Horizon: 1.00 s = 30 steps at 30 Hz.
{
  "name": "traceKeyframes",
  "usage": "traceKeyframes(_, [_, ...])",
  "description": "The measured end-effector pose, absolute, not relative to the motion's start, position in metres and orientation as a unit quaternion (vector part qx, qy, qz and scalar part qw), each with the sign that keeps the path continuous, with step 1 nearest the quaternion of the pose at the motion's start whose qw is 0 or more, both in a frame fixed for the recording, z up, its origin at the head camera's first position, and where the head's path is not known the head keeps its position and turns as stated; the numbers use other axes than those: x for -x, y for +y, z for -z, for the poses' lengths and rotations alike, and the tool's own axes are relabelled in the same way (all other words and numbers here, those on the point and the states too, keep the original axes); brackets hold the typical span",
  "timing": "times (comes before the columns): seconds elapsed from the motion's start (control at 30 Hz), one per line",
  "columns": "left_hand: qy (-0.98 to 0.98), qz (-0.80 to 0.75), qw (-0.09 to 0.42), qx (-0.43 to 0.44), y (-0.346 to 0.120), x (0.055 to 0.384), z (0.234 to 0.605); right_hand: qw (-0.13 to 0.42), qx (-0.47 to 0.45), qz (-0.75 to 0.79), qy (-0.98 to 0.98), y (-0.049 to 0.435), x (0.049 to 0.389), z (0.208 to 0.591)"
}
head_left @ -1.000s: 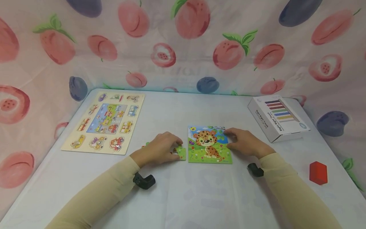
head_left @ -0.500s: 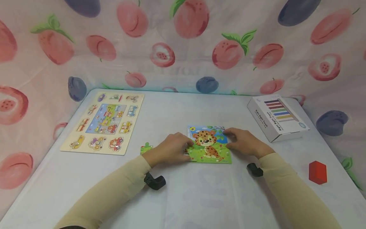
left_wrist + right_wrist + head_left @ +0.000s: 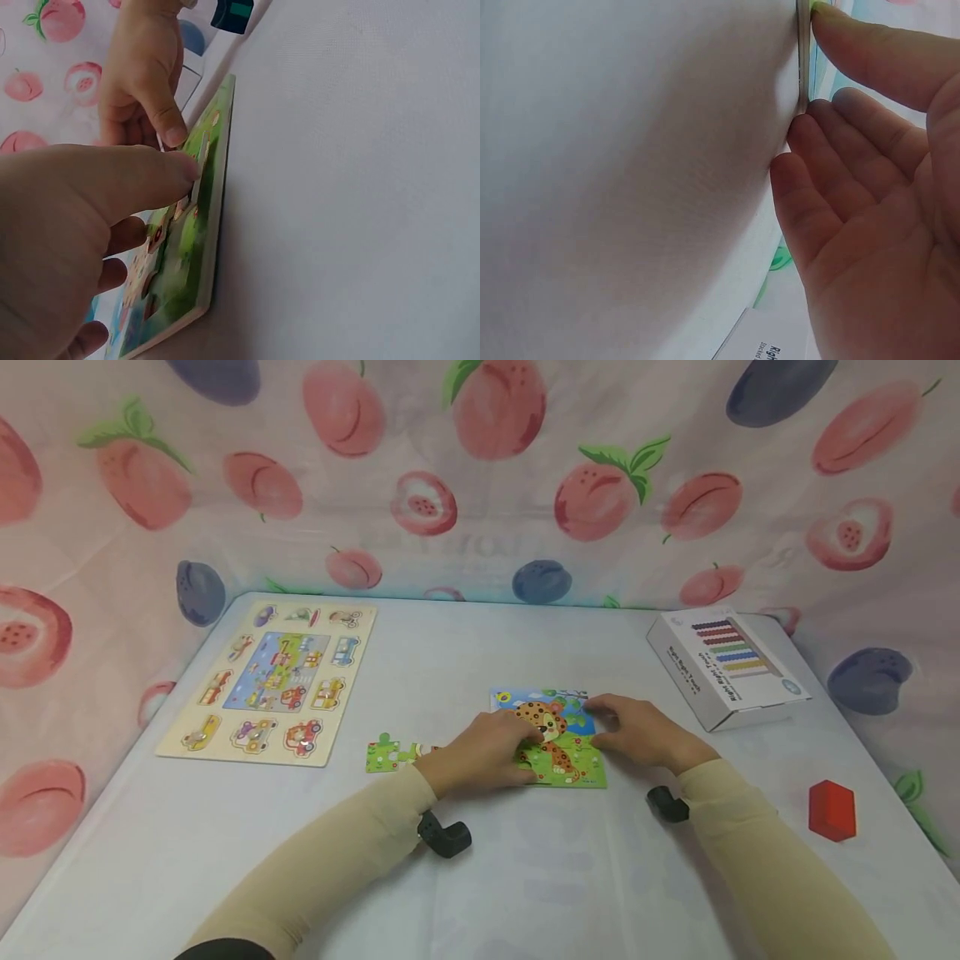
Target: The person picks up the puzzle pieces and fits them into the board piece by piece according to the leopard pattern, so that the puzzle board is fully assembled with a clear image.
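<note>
The left hand (image 3: 483, 752) pinches a piece (image 3: 187, 202) and has just slid right over the puzzle (image 3: 566, 745), so the piece seems nearer its spot. The right hand (image 3: 637, 731), fingers loose, touches the puzzle's right edge. Other pieces (image 3: 383, 757) lie left.

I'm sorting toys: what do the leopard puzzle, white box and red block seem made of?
Leopard puzzle: probably wood or fibreboard, smoothly printed; left wrist view shows a pale edge.
White box: likely smooth cardboard; crisp corners and printed panels.
Red block: smooth painted wood or plastic; even colour settles neither.
</note>
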State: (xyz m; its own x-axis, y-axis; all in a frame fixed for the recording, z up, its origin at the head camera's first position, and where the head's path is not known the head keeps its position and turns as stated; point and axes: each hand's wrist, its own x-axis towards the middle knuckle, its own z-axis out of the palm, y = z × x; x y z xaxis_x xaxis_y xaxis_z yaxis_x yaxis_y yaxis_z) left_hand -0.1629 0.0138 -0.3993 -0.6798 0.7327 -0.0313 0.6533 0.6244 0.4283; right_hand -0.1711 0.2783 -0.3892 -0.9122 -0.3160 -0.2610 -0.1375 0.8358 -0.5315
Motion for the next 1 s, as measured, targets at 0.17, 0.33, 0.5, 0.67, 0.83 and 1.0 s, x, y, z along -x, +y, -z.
traceKeyframes(0.17, [0.893,-0.194,0.097,-0.395,0.024,0.164,0.402,0.173,0.117,0.259,0.943,0.278,0.171,0.388])
traceKeyframes(0.33, [0.885,-0.197,0.082,-0.414,0.033,0.165,0.405,0.171,0.118,0.262,0.942,0.278,0.171,0.389])
traceKeyframes(0.5, [0.881,-0.203,0.065,-0.423,0.04,0.166,0.409,0.165,0.123,0.266,0.942,0.278,0.17,0.389])
traceKeyframes(0.67, [0.88,-0.206,0.059,-0.424,0.046,0.166,0.41,0.163,0.126,0.266,0.942,0.279,0.17,0.389])
traceKeyframes(0.83, [0.879,-0.213,0.065,-0.422,0.052,0.166,0.41,0.158,0.134,0.264,0.942,0.28,0.171,0.39])
traceKeyframes(1.0, [0.883,-0.211,0.078,-0.412,0.055,0.165,0.408,0.158,0.136,0.261,0.942,0.28,0.171,0.389])
